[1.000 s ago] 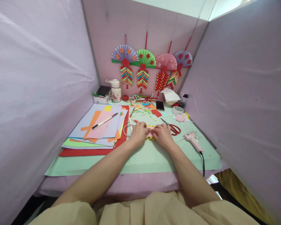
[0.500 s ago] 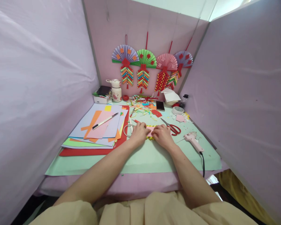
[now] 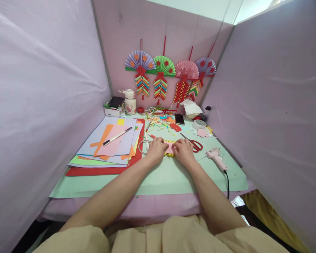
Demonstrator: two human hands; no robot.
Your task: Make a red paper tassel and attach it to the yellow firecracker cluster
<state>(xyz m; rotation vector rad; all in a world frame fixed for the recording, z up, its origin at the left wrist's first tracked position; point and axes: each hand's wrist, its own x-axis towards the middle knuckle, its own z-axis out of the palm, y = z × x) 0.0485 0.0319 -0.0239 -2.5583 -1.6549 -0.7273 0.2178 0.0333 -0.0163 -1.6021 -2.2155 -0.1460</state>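
Note:
A small pink paper piece [image 3: 170,147] with yellow and green bits along its long edges lies on the green table cover between my hands. My left hand [image 3: 157,150], fingers curled and closed, has its thumb and fingertips on the left end of the paper. On the right end, my right hand [image 3: 183,151] is closed with its fingertips down on it. Both hands hide the paper's ends. Red-handled scissors [image 3: 197,145] lie just beyond my right hand. Beside my left hand are a silvery ring [image 3: 142,147] and a red pen-like stick [image 3: 152,136].
Stacked coloured paper [image 3: 89,160] with a pen [image 3: 118,136] lies left. A pink glue gun [image 3: 217,160] and its cord are at right. Paper scraps [image 3: 162,121], a phone [image 3: 179,119], tape [image 3: 199,124] and a bottle [image 3: 130,103] are behind. Paper fans [image 3: 164,66] hang on the wall.
My right hand's fingertips have shifted slightly right along the pink paper, showing a little more of it. My left hand stays nearly in place.

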